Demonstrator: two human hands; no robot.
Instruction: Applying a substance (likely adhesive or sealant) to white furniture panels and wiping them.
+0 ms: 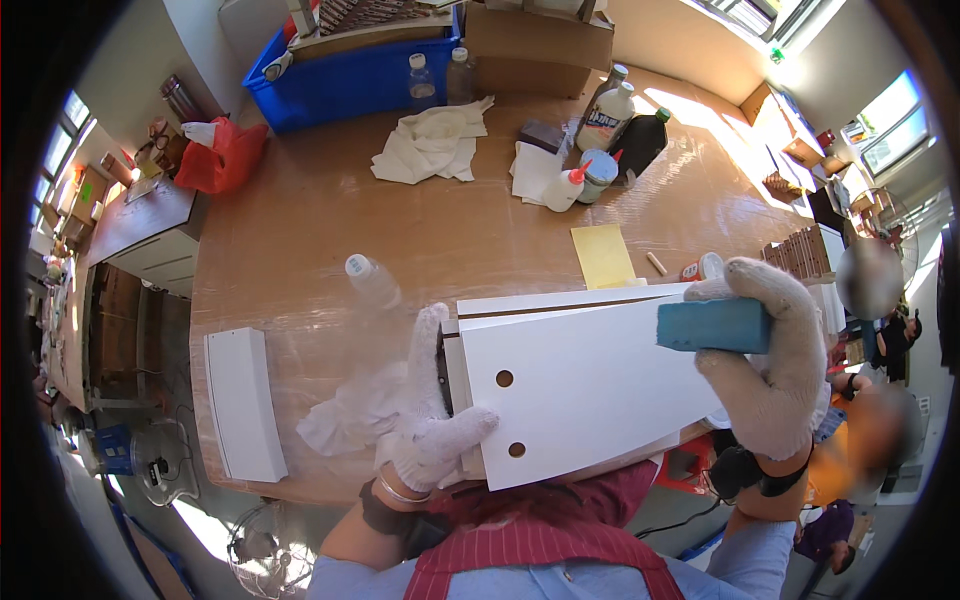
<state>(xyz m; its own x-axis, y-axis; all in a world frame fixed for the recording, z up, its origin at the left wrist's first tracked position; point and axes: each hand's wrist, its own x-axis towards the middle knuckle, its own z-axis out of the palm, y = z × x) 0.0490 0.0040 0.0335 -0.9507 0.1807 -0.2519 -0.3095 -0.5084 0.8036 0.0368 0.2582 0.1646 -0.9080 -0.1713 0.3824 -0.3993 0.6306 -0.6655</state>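
Both my hands wear white knit gloves. My left hand grips the left end of a white panel, its thumb lying on the face near two round holes. Between thumb and fingers of my right hand is a teal sanding block, which overlaps the panel's right end; I cannot tell whether it touches the face. More white boards show just behind and under the held panel. A crumpled white cloth lies left of my left hand, and a clear plastic bottle stands beyond it.
A long white piece lies at the table's left. Yellow sandpaper-like sheet, glue bottle, lidded jar and several bottles sit farther back. A blue bin and cardboard box line the far edge. People are at the right.
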